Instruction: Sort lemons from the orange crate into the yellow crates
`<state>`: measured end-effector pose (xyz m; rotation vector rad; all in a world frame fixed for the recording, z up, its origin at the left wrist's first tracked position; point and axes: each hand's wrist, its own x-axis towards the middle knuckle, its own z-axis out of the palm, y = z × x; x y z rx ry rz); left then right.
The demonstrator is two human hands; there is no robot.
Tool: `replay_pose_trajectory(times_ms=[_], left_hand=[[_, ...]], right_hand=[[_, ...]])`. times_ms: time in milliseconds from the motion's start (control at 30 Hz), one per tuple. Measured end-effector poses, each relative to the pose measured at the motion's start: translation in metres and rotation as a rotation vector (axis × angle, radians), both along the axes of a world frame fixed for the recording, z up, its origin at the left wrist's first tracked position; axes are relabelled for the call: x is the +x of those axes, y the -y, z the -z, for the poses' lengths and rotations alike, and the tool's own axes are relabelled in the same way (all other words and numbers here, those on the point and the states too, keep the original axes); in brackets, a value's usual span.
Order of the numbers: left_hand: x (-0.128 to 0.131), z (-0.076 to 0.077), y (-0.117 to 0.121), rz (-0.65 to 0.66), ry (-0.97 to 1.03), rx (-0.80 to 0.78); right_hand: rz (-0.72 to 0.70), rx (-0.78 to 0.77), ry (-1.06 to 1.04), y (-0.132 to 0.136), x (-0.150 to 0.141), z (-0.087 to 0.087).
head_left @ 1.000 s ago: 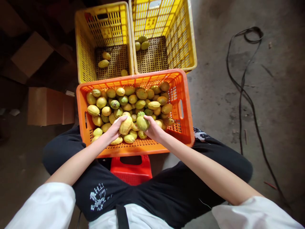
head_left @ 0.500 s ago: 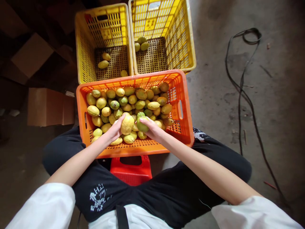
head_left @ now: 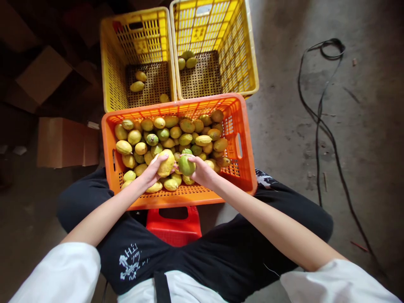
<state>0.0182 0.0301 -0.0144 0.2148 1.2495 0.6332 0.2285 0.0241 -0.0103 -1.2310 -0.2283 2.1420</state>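
Observation:
Over the front half of an orange crate [head_left: 181,201], my left hand [head_left: 152,171] is closed around a large yellow lemon [head_left: 166,164]. Just to its right, a green lemon [head_left: 186,165] sits in the grip of my right hand [head_left: 200,171], thumb on top. The two fruits are held close together with a small gap between them. Under and around both hands lie many loose lemons [head_left: 134,136], mostly yellow, a few greenish. The undersides of the held fruits are hidden.
Behind the orange crate stand two yellow crates: the left one [head_left: 106,63] has a few yellow lemons, the right one [head_left: 254,63] several green ones. A red stool [head_left: 173,231] is between my legs. Cardboard boxes [head_left: 66,143] stand left; a black cable [head_left: 319,113] lies right.
The yellow lemon in my left hand has turned and shifted slightly left. The green lemon has rotated a little in my right hand and moved slightly left. The crates look the same.

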Motion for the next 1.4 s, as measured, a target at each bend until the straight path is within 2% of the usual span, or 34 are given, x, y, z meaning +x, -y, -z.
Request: replay_pose_trajectory(times_ms=[167, 333, 533, 733, 1000, 1200, 1400], left_hand=[[0.004, -0.003, 0.001, 0.009, -0.017, -0.020], [0.009, -0.011, -0.006, -0.068, 0.002, -0.059], [0.010, -0.018, -0.017, -0.126, 0.072, -0.080], [0.006, -0.011, -0.009, -0.056, 0.075, -0.053], [0.001, 0.004, 0.001, 0.022, -0.008, 0.075], [-0.001, -0.004, -0.003, 0.011, 0.029, 0.023], [0.001, -0.008, -0.005, 0.069, -0.012, 0.067]], right_hand=[[0.063, 0.010, 0.060, 0.002, -0.001, 0.002], [0.074, 0.001, 0.064, 0.002, 0.002, 0.006], [0.079, 0.058, 0.092, 0.002, 0.002, 0.006], [0.089, 0.035, 0.048, 0.001, 0.001, 0.003], [0.059, 0.001, 0.115, 0.004, 0.002, 0.012], [0.039, 0.014, 0.111, 0.004, 0.001, 0.007], [0.033, 0.044, 0.122, 0.003, 0.001, 0.006]])
